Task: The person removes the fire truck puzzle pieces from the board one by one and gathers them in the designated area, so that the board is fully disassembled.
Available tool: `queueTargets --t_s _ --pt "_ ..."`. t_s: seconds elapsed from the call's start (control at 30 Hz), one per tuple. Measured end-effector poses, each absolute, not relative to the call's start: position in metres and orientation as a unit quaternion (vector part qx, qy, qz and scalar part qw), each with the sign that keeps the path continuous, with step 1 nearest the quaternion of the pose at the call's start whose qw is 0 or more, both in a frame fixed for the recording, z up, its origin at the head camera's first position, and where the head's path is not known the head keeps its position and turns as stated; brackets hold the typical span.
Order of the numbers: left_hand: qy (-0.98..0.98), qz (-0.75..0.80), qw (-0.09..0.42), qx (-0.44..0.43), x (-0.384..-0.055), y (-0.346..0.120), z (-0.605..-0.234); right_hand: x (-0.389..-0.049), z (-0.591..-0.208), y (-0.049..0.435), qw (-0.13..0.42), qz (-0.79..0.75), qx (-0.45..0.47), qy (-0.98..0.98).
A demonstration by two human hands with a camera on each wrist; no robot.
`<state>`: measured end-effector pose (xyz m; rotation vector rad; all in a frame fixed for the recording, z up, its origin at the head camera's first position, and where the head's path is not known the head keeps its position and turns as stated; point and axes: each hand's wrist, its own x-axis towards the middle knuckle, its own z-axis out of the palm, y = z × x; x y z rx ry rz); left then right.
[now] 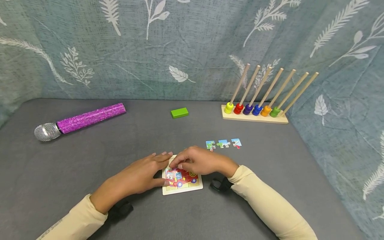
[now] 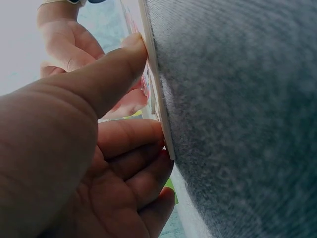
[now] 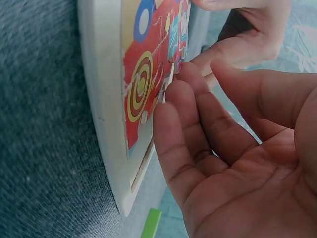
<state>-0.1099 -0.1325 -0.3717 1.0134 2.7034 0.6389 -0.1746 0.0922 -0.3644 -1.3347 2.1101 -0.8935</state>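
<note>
A wooden-framed jigsaw puzzle [image 1: 181, 191] with a picture of a red vehicle lies on the grey table. My left hand [image 1: 141, 175] steadies it, the thumb on its left edge and the fingertips at its far left corner. Over the upper part of the puzzle, my right hand [image 1: 199, 160] touches the picture with bent fingers. The right wrist view shows these fingertips against the puzzle face [image 3: 141, 89], near a slightly raised piece edge, with the thumb apart from them. The hand covers the upper right of the puzzle in the head view.
Three loose puzzle pieces [image 1: 223, 143] lie in a row beyond the right hand. Farther back are a green block [image 1: 179, 113] and a wooden peg stand [image 1: 255, 116] with coloured beads. A purple glittery microphone [image 1: 90, 118] lies at the back left, before a leaf-patterned curtain [image 1: 180, 50].
</note>
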Motion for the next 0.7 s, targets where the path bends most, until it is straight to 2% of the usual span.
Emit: queueTargets --t_s 0.43,0.7 --pt "0.911 0.218 0.091 0.337 -0.1103 -0.134 -0.3718 -0.175 -0.3658 0.0889 0.221 -0.345 -0.495 0.766" --pt "0.909 0.227 0.098 0.335 -0.1106 -0.1335 -0.3733 -0.1719 -0.369 0.085 0.257 -0.377 -0.459 0.762"
